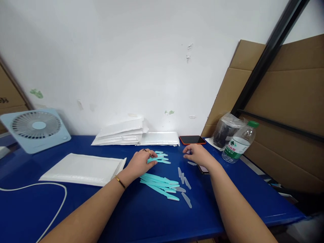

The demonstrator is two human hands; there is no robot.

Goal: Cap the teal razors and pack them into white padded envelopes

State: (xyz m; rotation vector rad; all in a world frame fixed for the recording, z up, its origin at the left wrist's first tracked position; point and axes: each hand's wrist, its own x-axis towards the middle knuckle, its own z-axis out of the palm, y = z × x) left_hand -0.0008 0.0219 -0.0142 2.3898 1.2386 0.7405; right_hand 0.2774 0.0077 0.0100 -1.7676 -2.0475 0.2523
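My left hand [142, 162] has its thumb and fingers closed around the handle ends of several turquoise eyebrow razors [163, 158], whose blade ends point right. Below it, a second bunch of turquoise eyebrow razors [159, 184] lies fanned on the blue table. My right hand [198, 155] is curled, thumb and fingertips close together; what they hold, if anything, is too small to make out. Just under it rests one translucent blade cover [191, 163]. Several more translucent blade covers [186, 199] are scattered right of the lower razors.
White padded mailers [121, 133] are stacked by the wall, and another mailer [81, 168] lies at left. A blue fan [39, 130] and white cable [63, 195] sit farther left. One phone [192, 139] lies behind my right hand, another [203, 169] beneath it. A water bottle [239, 143] stands right.
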